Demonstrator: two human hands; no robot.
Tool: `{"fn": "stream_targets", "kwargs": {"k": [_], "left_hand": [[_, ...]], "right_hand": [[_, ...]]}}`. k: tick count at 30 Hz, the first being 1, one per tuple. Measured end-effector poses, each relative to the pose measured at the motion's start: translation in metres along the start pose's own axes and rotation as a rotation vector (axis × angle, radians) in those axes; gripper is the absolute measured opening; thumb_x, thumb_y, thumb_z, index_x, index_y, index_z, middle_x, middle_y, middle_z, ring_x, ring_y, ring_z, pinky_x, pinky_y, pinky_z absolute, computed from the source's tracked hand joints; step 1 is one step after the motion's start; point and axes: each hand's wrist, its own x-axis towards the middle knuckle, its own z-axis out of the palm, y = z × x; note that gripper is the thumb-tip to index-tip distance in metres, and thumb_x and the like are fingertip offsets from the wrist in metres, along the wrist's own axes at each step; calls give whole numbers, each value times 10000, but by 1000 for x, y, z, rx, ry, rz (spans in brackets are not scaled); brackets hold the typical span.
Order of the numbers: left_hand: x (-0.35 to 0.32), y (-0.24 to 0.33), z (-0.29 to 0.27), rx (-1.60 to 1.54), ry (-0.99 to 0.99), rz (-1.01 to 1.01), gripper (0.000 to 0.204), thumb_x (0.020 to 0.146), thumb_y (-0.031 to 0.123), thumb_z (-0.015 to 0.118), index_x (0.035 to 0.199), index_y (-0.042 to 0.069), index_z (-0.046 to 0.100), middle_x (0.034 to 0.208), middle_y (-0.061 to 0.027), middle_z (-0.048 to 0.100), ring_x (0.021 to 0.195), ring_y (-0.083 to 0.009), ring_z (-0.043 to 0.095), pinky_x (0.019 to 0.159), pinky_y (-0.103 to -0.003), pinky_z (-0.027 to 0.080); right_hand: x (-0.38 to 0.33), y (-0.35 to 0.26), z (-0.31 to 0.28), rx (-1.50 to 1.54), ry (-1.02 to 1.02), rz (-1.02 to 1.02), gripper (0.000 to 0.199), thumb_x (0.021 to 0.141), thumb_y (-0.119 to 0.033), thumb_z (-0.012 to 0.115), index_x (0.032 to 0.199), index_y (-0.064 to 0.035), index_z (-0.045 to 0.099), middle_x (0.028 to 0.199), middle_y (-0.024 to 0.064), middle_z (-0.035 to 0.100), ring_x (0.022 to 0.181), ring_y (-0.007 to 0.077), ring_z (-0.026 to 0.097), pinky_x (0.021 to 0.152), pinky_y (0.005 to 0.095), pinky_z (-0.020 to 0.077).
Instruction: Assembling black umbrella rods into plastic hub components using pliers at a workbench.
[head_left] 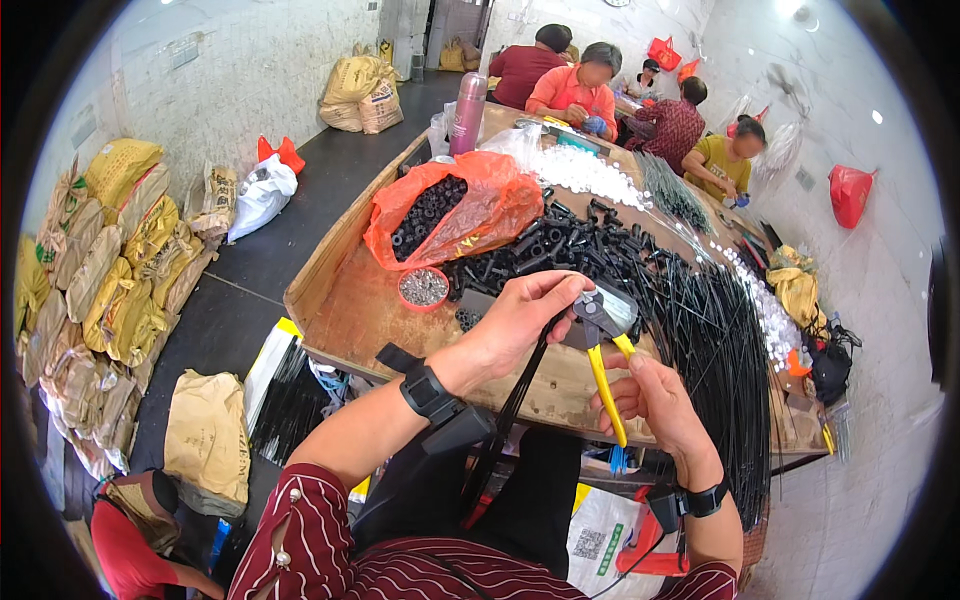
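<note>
Black rods (515,400), a thin bundle of them, run from the person's lap up to the pliers (600,330) over the near edge of the bench (350,300). Largest first: the wooden bench carries a wide heap of long black rods (715,350) along its right side, a pile of short black tubes (570,245) in the middle, an orange bag (480,215) of more black pieces toward the far left corner, and a small red dish of metal bits (424,288) near the left edge. White small parts (590,175) lie farther back.

The left hand (520,320) has its fingers (560,290) curled and pressed together around the upper end of the bundle, right at the tool's head. The right hand (655,400) wraps its fingers about the yellow handles (605,385); they look drawn in around the grips, though how far the handles are squeezed I cannot tell.

To do this step well, I judge the rod ends should sit even and square across the head before any squeeze, with the left grip close to the head so the thin rods do not splay or slip. A steady, single press of the handles seems better than nibbling, and the left fingertips should stay clear of the head.
</note>
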Motion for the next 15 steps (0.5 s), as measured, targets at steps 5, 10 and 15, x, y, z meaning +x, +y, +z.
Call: {"fn": "stream_targets", "kwargs": {"k": [5,10,15], "left_hand": [[-1,3,0,13,27,20,305,973,294,514,1102,35,611,687,29,519,580,-48,444,528,-201,346],[-3,6,-2,19,38,21,311,974,300,512,1108,36,609,658,32,507,568,-51,434,528,-202,342],[-4,6,-1,13,40,20,315,969,304,522,1106,34,610,688,34,518,577,-45,434,526,-199,339]], "right_hand": [[1,-4,3,-34,4,1,472,1009,-378,336,1236,8,484,882,162,662,676,210,664,656,297,549],[1,-7,6,-54,7,-2,472,1008,-381,334,1228,6,488,888,166,662,677,213,666,653,295,549],[0,-9,7,-47,14,9,469,1007,-379,336,1223,5,496,884,165,662,671,212,665,647,294,548]]}}
